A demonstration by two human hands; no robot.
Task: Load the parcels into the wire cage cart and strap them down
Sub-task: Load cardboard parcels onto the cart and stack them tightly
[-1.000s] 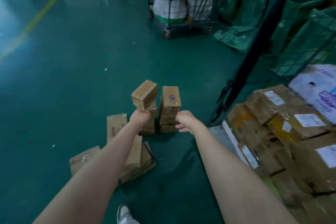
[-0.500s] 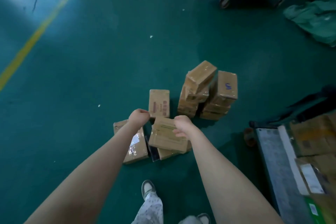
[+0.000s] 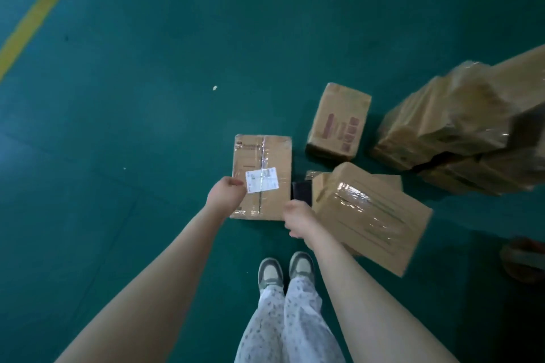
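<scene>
Standing over the parcels on the green floor (image 3: 147, 97). The labelled box (image 3: 274, 156) lies flat just ahead of my shoes (image 3: 271, 274). My left hand (image 3: 225, 196) is clenched in a fist at that box's left edge, holding nothing. My right hand (image 3: 298, 219) is at its near right corner, fingers curled round the edge of the taped box (image 3: 371, 215). That one sits tilted just right of the labelled box, and I think it's off the floor, hard to say from up here. A dark thing (image 3: 302, 193) pokes out between the two. A small box with red print (image 3: 339, 124) lies beyond the labelled box to the right, and further right there's a blurry stack of boxes (image 3: 454, 127). A yellow line (image 3: 44, 6) runs well off to the left.
</scene>
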